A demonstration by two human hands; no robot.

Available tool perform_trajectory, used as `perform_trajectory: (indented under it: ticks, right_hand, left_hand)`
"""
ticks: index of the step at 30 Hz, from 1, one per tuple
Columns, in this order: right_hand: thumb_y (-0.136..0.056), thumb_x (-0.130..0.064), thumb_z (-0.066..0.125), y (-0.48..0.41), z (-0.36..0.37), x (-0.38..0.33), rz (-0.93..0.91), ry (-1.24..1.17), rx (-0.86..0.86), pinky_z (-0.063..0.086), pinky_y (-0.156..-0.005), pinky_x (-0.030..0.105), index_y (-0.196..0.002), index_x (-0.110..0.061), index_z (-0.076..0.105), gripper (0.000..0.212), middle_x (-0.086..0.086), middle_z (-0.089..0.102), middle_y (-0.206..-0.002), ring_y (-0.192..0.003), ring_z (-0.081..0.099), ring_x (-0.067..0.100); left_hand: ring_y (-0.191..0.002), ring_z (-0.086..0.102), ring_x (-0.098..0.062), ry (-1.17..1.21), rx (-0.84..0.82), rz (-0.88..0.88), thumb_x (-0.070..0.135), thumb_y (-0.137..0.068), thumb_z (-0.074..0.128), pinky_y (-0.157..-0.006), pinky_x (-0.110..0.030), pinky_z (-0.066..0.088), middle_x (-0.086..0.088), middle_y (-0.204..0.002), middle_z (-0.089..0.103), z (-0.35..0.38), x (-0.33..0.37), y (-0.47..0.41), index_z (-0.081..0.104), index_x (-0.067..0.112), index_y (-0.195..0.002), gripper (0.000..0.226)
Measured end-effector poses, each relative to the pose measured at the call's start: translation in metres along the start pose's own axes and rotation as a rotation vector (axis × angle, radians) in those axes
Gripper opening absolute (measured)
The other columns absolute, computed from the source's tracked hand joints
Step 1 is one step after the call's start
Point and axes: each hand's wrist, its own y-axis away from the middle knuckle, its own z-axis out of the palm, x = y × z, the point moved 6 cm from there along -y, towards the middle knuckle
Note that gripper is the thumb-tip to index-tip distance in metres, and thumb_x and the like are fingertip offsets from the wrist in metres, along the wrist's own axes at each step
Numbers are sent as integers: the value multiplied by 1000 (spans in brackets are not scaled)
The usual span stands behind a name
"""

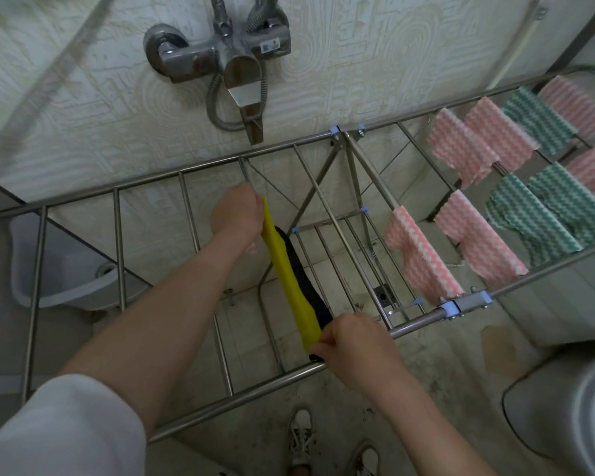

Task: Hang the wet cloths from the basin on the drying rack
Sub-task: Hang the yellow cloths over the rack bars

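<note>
Spreading 1 cloth [285, 269] along the rack [272, 383] — far end gripped in left hand [236, 214], near end pinched in right hand [354, 341]. Next: lay flat, then let go gently.

Cloth [285, 269] strung between two hands over the drying rack [118, 242]
The left hand [236, 214] holds its far end and the right hand [354, 341] its near end; right of both hands, hung cloths [423, 255] drape the rods; beyond the left hand, a tap [234, 60] on the wall; left of it, under the rack, a basin [59, 269]
</note>
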Motion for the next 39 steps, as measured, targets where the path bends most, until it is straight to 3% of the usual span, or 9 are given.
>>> perform_trajectory:
  ticks: [6,10,14,17,24,27,32,36,39]
  right_hand:
    - [-93,-37,52,6,-8,-6,-51,171,104,40,-86,33,-87,-19,69,26,-1,64,-96,-104,48,20]
    - [-92,-39,49,8,-9,-8,-52,173,142,40,-87,33,-89,-21,69,28,-3,61,-98,-104,50,19]
    - [-89,-45,56,4,-6,-5,-41,16,83,47,-85,33,-90,-24,71,25,-4,66,-95,-97,55,17]
    - [-90,-37,59,3,-4,-7,-45,-24,83,50,-78,30,-85,-21,71,21,-2,67,-90,-91,59,18]
    - [-90,-24,52,14,-8,-9,-59,92,224,36,-71,28,-78,-19,60,15,-2,57,-90,-93,53,20]
    - [-89,-26,46,19,-13,-4,-12,139,251,32,-72,32,-74,-21,57,20,-3,58,-90,-97,52,21]
    - [-93,-49,45,15,-7,0,4,135,231,39,-89,34,-109,-25,62,34,-3,58,-109,-109,49,18]
    - [-91,-49,51,11,1,-11,-62,159,199,37,-82,34,-99,-23,68,32,-2,62,-99,-100,52,19]
    - [-83,-40,68,10,5,-16,-75,191,227,33,-66,31,-74,-23,71,19,-2,65,-78,-80,57,20]
  left_hand:
    - [-76,60,-27,-96,-19,52,25,-97,44,-60,-34,43,-10,-98,61,0,6,-2,55,7,-102,21]
    - [-54,51,-16,-12,-50,-4,39,-95,48,-47,-27,31,-2,-79,55,-11,1,9,48,13,-96,26]
    - [-65,61,-17,79,-228,-92,48,-87,57,-57,-28,43,-1,-73,62,4,-22,26,62,16,-88,33]
    - [-78,61,-18,316,-298,-175,46,-84,64,-67,-29,44,-1,-85,64,20,-32,38,66,12,-104,39]
    - [-47,53,-18,36,-123,36,23,-83,58,-43,-23,32,-4,-53,52,-1,8,32,53,12,-60,26]
    - [-52,48,-16,-96,-44,146,29,-87,52,-44,-25,25,-1,-61,51,-6,27,31,53,15,-67,24]
    - [-63,52,-15,-16,-38,30,44,-91,52,-52,-27,32,5,-81,56,-9,7,20,53,19,-94,25]
    - [-74,60,-18,150,-152,-86,43,-88,57,-64,-30,43,-1,-82,64,5,-16,13,65,14,-101,33]
    - [-64,59,-14,222,-151,-114,38,-87,60,-58,-26,41,0,-72,62,4,-18,11,67,14,-96,26]
